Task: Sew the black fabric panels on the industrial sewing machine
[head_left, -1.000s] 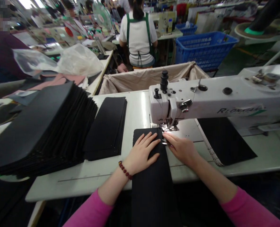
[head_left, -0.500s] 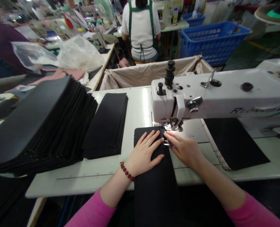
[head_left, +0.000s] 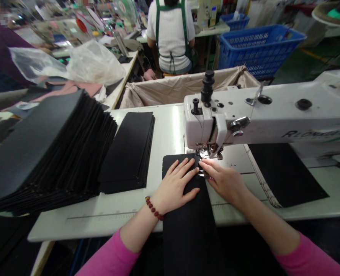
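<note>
My left hand (head_left: pixel 177 184) lies flat with fingers spread on a long black panel (head_left: pixel 187 234), which looks like leather or a similar sheet. The panel's far end reaches the lit presser foot (head_left: pixel 206 153) of a white sewing machine (head_left: pixel 244 115), and its near end hangs over the table edge. Beside the panel's right edge, my right hand (head_left: pixel 226 182) is closed round small scissors (head_left: pixel 203 174); their blades point left over the panel, and their handles are hidden in the palm. Its fingertips rest at the panel edge, close to the foot.
To the left stand a tall stack of black panels (head_left: pixel 43 138) and a lower pile (head_left: pixel 128 149). Another dark panel (head_left: pixel 287 176) lies right, under the machine arm. Behind the table are a cloth-lined bin (head_left: pixel 164 92), a blue basket (head_left: pixel 259 50) and a seated person (head_left: pixel 172 34).
Both hands, the scissors and the panel keep their places at the machine. Only the camera view has shifted very slightly.
</note>
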The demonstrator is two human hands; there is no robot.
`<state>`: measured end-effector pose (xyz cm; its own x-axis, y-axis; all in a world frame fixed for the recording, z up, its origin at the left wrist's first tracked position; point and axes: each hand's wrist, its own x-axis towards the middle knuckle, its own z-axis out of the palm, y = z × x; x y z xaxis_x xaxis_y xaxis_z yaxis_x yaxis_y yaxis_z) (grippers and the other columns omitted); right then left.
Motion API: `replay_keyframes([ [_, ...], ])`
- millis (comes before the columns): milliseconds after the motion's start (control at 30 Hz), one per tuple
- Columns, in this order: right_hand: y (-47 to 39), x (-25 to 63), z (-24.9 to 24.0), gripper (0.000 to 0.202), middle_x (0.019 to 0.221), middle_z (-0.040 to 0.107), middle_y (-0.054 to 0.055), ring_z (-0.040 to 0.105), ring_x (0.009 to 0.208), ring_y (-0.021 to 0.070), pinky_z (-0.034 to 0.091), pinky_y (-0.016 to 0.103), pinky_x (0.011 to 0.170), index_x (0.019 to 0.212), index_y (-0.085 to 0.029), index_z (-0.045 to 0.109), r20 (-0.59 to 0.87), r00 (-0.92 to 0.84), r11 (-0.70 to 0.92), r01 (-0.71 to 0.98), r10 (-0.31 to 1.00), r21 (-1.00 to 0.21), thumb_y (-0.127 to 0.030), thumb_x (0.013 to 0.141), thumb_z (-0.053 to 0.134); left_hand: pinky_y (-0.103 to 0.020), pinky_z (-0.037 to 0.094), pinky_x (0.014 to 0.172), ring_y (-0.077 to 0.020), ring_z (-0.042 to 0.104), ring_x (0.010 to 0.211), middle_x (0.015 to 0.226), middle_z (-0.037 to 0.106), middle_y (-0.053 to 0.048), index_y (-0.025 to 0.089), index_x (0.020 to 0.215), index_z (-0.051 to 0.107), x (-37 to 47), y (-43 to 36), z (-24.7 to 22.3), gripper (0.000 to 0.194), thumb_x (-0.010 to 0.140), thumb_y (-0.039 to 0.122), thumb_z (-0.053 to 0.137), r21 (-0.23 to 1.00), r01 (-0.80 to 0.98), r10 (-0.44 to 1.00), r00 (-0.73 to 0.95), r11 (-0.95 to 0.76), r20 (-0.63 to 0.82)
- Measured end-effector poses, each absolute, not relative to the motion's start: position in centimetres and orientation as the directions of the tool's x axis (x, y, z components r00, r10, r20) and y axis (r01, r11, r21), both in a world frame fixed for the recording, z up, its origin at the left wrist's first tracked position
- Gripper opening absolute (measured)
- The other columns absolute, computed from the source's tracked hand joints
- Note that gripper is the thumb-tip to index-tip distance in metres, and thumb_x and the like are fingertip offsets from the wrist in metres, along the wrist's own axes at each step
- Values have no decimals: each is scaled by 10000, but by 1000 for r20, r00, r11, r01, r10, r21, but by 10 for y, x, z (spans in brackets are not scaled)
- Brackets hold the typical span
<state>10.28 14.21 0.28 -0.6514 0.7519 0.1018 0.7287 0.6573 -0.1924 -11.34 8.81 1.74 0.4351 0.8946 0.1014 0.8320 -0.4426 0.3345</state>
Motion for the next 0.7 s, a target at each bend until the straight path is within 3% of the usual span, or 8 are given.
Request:
replay_keyframes([
  [233, 142, 102, 4, 477, 1442, 505, 29, 684, 943, 189, 539, 298, 650, 1428, -256, 447, 97, -649, 655, 739, 755, -156, -279, 951, 445, -469, 159, 1211, -256, 221, 1457, 1573, 259, -66, 222, 1410, 436, -115, 93, 17, 569, 897, 416, 587, 327, 834, 893, 441, -445, 90],
  [700, 142, 104, 1, 482, 1448, 496, 52, 666, 1002, 196, 538, 294, 745, 1426, -275, 451, 103, -646, 652, 730, 756, -208, -261, 944, 444, -489, 214, 1197, -268, 328, 1408, 1531, 352, -58, 269, 1410, 449, -120, 93, 17, 524, 914, 387, 570, 366, 813, 890, 436, -452, 131],
])
